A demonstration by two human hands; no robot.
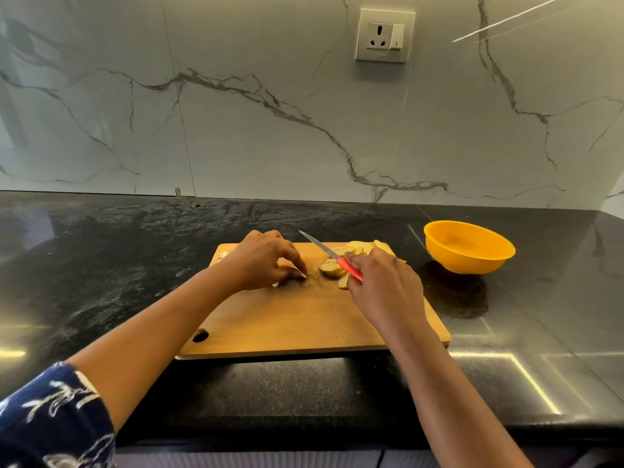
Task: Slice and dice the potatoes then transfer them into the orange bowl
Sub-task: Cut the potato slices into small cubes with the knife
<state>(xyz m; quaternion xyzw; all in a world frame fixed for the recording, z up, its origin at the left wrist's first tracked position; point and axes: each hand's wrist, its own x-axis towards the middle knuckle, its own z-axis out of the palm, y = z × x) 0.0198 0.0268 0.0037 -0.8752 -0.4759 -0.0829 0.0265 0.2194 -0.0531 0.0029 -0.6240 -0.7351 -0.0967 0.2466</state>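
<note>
A: One knife (324,249) over the cutting board (304,319): held how?
B: The right hand (385,288) grips its red handle, blade slanting over the potato slices (332,267) at the board's far right. The left hand (266,261) has its fingers (293,261) curled down onto the wood; whether they pinch anything, I cannot tell.
A: The orange bowl (467,246)?
B: On the black bench (101,265), apart, to the right.

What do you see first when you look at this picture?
The bright orange bowl pops out first, sitting on the dark counter to the right of the wooden cutting board. Next comes the red-handled knife, gripped in the right hand over pale potato slices on the board's far half.
</note>
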